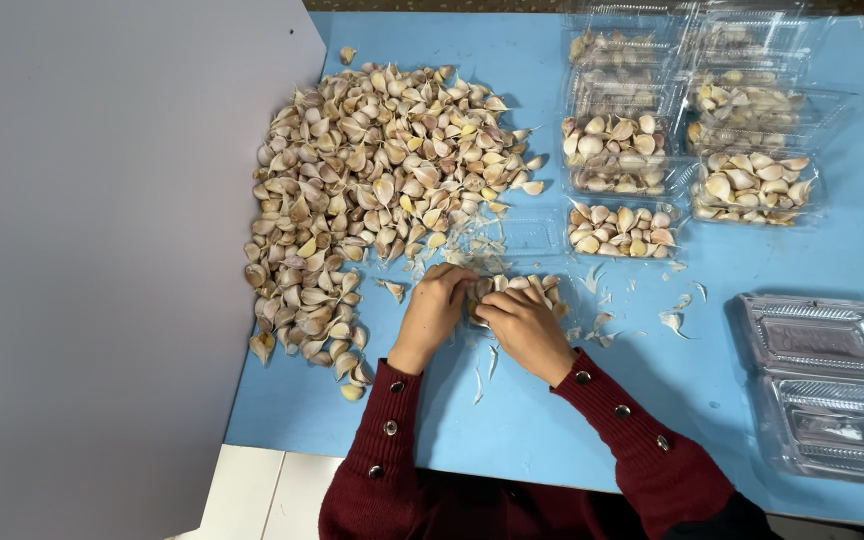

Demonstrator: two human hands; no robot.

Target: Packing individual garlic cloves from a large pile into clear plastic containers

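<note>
Packing garlic cloves into clear trays is, by the look of it, the work on this blue bench [752, 400], and you are partway through. Several filled trays [687, 150] sit stacked and side by side at the far right, each heaped with cloves, some with lids shut over them. One filled tray [622, 230] stands open, nearest to you of that group. A big heap [372, 190] of loose cloves still covers the far left of the bench, so I judge that much is left to pack. Two empty trays [832, 385] wait at your near right, well apart from your hands. Bits of skin [672, 322] lie scattered around the middle.

Your left hand [434, 310] and right hand [527, 330] meet just in front of you, fingers curled inward around a small tray [527, 285] partly filled with cloves. Both hands touch it; whether you are gripping cloves or pressing on the tray I cannot tell, since your fingers cover that part. The small tray lies between the heap on its left and the open filled tray just beyond it on the right. The heap's near edge is just beside your left hand, within easy reach.
</note>
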